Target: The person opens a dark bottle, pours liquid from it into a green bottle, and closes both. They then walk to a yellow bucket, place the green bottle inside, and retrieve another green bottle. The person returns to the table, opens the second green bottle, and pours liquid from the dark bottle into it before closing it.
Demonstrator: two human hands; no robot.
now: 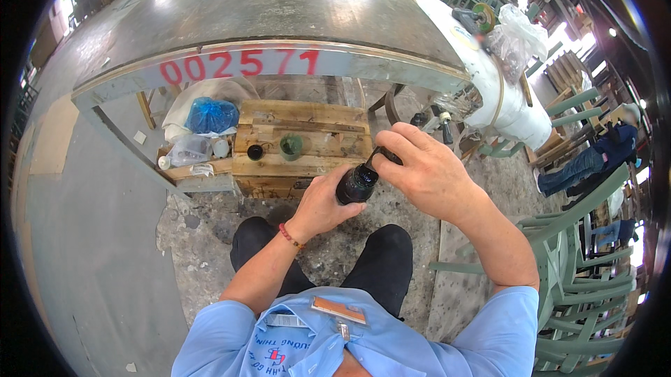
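Observation:
My left hand (323, 203) grips a small dark bottle (356, 185) around its lower part, held over my lap. The fingers of my right hand (419, 167) close on the bottle's top end, where a dark cap or nozzle shows. Both hands hover just in front of a low wooden block stand (307, 143). On that stand rest a small green cup (291, 146) and a small black cap (255, 152). A red bead bracelet sits on my left wrist.
A big grey metal-edged table (265, 62) spans the back. Left of the stand lie a blue plastic bag (210, 116) and clear bags. A white wrapped bundle (510, 104) stands at right, green wooden chairs (580, 272) stack at lower right, and another person (594, 157) sits far right.

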